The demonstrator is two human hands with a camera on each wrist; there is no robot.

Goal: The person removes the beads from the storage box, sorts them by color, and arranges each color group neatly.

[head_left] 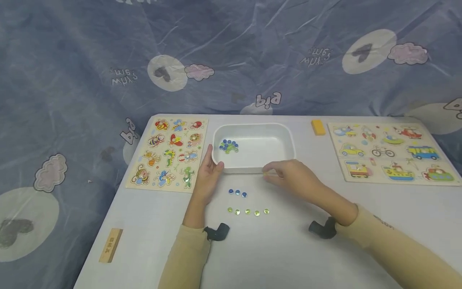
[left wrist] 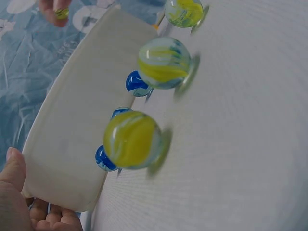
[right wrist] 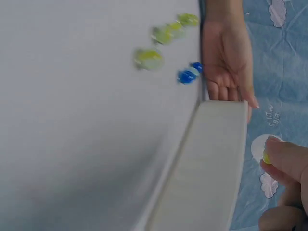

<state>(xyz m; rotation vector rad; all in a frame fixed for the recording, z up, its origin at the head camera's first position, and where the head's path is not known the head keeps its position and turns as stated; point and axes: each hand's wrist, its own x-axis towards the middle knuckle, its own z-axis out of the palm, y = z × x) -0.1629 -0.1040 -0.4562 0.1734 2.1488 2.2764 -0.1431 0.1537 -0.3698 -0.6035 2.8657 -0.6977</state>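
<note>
My left hand grips the near left corner of a white tray, its thumb at the rim and its fingers around the outside. Between the thumb and finger of my right hand is a yellow-green marble, pinched near the tray's front rim. Inside the tray, blue marbles and yellow-green marbles cluster at the left. On the table in front lie three blue marbles in a short row. Nearer still, several yellow-green marbles form a longer row.
An insect puzzle board lies left of the tray, a vehicle puzzle board to the right. A yellow block sits near the back edge. At the front left is a wooden block. Patterned blue cloth hangs behind the table.
</note>
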